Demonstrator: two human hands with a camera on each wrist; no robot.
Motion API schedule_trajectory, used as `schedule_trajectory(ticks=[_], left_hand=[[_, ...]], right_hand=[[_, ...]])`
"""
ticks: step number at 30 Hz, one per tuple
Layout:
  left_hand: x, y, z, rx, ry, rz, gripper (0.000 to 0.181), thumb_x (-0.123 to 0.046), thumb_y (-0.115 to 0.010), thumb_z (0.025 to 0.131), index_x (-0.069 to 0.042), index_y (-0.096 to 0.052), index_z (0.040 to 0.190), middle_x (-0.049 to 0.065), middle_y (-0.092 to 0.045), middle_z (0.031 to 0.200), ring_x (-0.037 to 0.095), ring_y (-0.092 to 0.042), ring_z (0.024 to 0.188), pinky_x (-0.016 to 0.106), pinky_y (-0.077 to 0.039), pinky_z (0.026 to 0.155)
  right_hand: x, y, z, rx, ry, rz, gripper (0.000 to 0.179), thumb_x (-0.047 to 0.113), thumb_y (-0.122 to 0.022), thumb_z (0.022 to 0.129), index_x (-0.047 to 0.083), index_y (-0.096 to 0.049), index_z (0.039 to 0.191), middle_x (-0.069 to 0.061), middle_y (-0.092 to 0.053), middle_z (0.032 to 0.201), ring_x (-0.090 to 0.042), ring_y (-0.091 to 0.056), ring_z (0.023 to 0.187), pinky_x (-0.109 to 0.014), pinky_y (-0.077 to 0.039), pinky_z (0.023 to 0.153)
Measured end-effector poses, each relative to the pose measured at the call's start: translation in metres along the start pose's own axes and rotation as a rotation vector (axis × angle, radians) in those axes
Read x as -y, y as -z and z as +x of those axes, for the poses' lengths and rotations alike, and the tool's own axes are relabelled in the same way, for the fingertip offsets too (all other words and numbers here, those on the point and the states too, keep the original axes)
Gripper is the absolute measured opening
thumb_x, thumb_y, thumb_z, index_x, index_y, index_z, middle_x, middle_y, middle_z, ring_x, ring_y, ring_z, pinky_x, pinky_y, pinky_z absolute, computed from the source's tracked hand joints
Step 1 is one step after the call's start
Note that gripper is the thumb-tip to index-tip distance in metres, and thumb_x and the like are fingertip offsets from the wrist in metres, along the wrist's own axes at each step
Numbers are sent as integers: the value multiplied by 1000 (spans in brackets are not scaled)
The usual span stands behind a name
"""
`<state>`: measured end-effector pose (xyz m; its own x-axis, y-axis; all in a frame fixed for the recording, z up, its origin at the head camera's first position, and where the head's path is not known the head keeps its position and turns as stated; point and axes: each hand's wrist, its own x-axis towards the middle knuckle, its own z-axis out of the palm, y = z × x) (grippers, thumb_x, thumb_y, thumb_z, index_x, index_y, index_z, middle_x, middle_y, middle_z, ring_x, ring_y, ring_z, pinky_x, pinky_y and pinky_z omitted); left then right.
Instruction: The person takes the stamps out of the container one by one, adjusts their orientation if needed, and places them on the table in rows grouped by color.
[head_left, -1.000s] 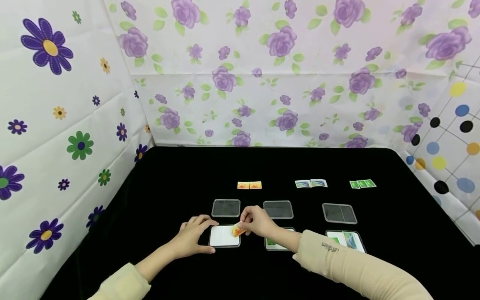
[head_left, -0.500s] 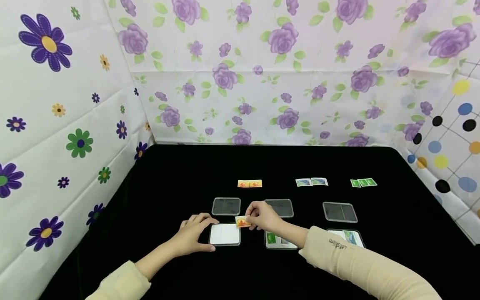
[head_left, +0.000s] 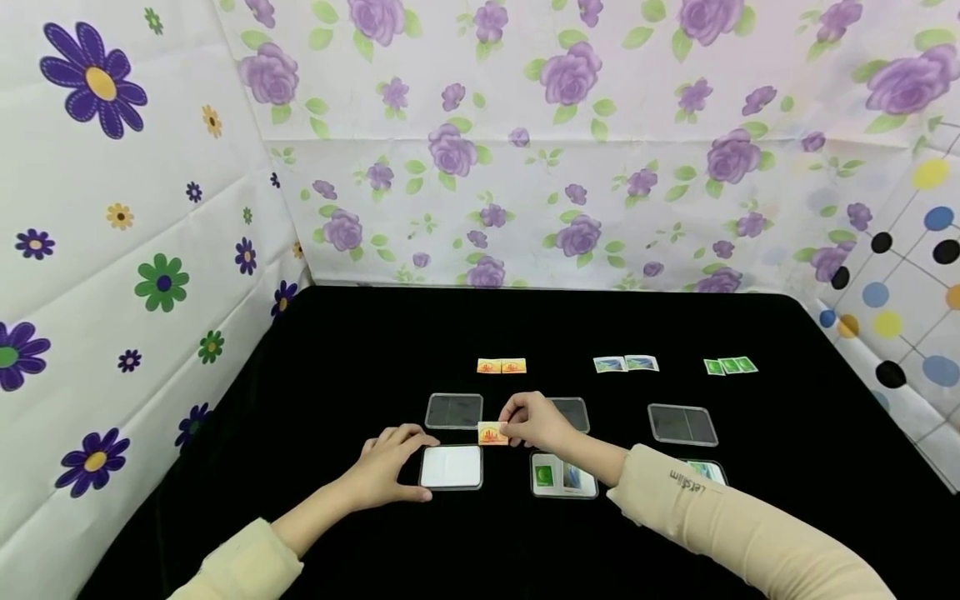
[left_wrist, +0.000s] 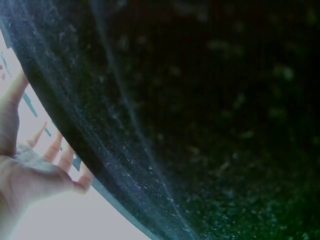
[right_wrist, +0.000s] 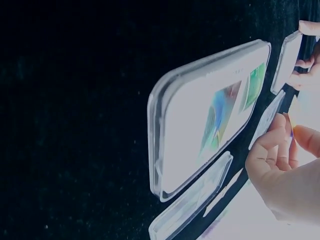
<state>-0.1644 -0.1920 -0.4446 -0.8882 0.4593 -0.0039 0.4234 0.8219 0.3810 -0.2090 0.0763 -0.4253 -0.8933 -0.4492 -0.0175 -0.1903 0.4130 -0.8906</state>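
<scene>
My right hand (head_left: 546, 432) pinches a small orange stamp (head_left: 490, 432) by its right edge, between thumb and fingers. The stamp is just above the far right corner of the left clear case (head_left: 452, 468), which has a white lining. My left hand (head_left: 388, 468) is spread at that case, its fingers near the far left corner and its thumb near the near left corner. The right wrist view shows the right hand (right_wrist: 285, 170) pinching the stamp, which is mostly hidden there. Bright and partly cut off, the left hand (left_wrist: 37, 170) appears with fingers extended in the left wrist view.
A middle case (head_left: 564, 477) holds a green stamp and a blue one. The right case (head_left: 708, 472) is partly behind the sleeve. Clear lids (head_left: 454, 411) lie behind the cases. Farther back are orange stamps (head_left: 502, 366), blue stamps (head_left: 626, 364) and green stamps (head_left: 731, 366).
The right hand has lifted the orange stamp from over the left case's right side, moving it right and away to the far corner. The left hand has stayed in place.
</scene>
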Motion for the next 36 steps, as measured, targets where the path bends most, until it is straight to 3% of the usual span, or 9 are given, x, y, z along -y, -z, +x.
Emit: schedule_trajectory(ticks=[7, 14, 22, 30, 36], left_hand=[[1, 0, 0, 3, -3, 0, 66, -37, -82, 68, -19, -55, 126, 8, -50, 132, 34, -45, 118, 58, -36, 91], [1, 0, 0, 4, -16, 4, 66, -37, -82, 69, -19, -54, 126, 8, -50, 132, 33, -46, 118, 56, -37, 89], [0, 1, -1, -8, -19, -7, 66, -35, -82, 68, -18, -55, 126, 8, -50, 132, 33, -46, 117, 56, -36, 90], [-2, 1, 0, -4, -23, 10, 65, -36, -82, 69, -17, -55, 125, 10, -50, 131, 36, -46, 119, 62, -36, 92], [-2, 2, 0, -3, -22, 10, 65, -36, -81, 70, -16, -55, 126, 10, -50, 131, 36, -45, 119, 62, -35, 92]], right_hand=[[0, 6, 3, -27, -1, -20, 7, 4, -62, 86, -3, -63, 87, -16, -67, 74, -23, -65, 65, -26, -50, 53], [-4, 12, 5, -81, 60, -1, 7, 7, -63, 87, 3, -65, 81, -4, -60, 68, -13, -54, 56, -21, -41, 47], [-3, 18, 14, -119, -4, -91, 4, -2, -64, 85, -5, -66, 83, -15, -64, 73, -23, -61, 63, -32, -54, 60], [-3, 27, 19, -76, 37, -116, 5, 1, -66, 84, -4, -68, 84, -16, -69, 75, -34, -65, 70, -36, -55, 60], [-4, 30, 31, -37, 100, -157, 6, 2, -67, 85, -4, -68, 85, -16, -70, 77, -32, -65, 70, -34, -54, 61]])
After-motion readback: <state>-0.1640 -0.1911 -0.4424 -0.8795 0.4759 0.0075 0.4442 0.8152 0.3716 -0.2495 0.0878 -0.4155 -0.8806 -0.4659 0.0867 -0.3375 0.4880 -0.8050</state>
